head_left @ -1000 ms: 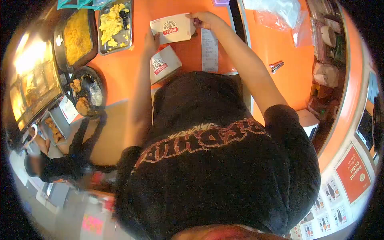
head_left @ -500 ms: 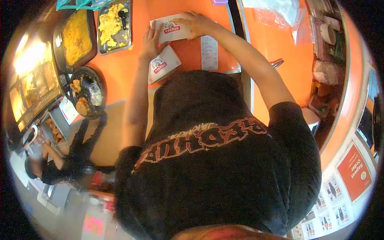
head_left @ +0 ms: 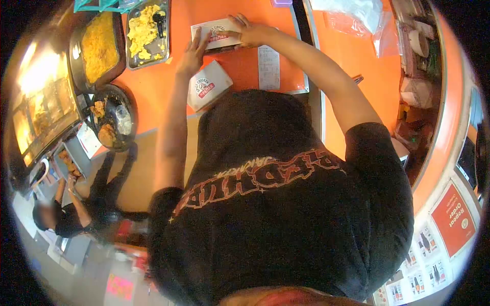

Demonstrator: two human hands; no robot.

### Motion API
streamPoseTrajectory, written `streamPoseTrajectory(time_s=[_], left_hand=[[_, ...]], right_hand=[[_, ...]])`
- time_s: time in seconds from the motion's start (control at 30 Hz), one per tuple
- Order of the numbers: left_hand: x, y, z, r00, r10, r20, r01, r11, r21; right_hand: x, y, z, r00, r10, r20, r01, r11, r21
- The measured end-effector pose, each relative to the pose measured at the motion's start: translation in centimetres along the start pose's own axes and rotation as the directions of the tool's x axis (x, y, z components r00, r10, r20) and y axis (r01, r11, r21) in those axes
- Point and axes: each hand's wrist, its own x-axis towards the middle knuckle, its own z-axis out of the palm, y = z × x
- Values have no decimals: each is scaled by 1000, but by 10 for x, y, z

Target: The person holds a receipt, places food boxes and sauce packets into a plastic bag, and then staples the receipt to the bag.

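A white paper food box (head_left: 204,28) with red and black printing lies on the orange counter, with a dark strip along its near edge. My left hand (head_left: 192,60) is at the box's left end, fingers stretched out along it and the thumb over the top. On the right part of the lid rests my right hand (head_left: 251,33), its fingers spread. A second printed box (head_left: 217,82) sits just nearer to me, below my left hand. Right of it, a printed receipt (head_left: 268,69) lies flat under my right forearm.
To the left stand a black tray of yellow food (head_left: 140,38), a deep pan of orange-yellow food (head_left: 99,51) and a round black pan (head_left: 122,102) with fried pieces. A co-worker (head_left: 71,217) is at the lower left. Plastic bags (head_left: 352,15) lie at the upper right.
My right fingers have shifted across the lid, and my left hand has drawn slightly toward me. A dark strip now shows at the box's near edge. The co-worker's arms have moved toward the fried food.
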Motion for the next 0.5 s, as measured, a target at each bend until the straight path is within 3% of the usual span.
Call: streamPoseTrajectory(time_s=[0.1,0.17,0.2,0.27,0.37,0.47,0.5], left_hand=[[-1,-12,-4,998,56,13,-57,998,34],[-3,-11,13,987,130,-98,-133,991,-27],[-3,-11,18,975,161,-156,-171,984,-52],[-1,-6,8,980,172,-97,-173,985,2],[-2,-3,5,994,114,3,-113,985,128],[-4,-1,10,999,35,24,-38,991,125],[-4,1,11,1000,16,23,-18,995,97]], right_hand=[[3,4,10,997,-28,-74,28,1000,-1],[6,10,22,987,-72,-141,64,996,-62],[2,6,15,995,-45,-91,37,996,-81],[-8,-6,-9,1000,12,5,-11,992,-126],[17,3,31,982,23,-187,-45,993,-110],[28,20,54,933,-85,-351,75,996,-41],[25,18,49,927,14,-376,80,969,233]])
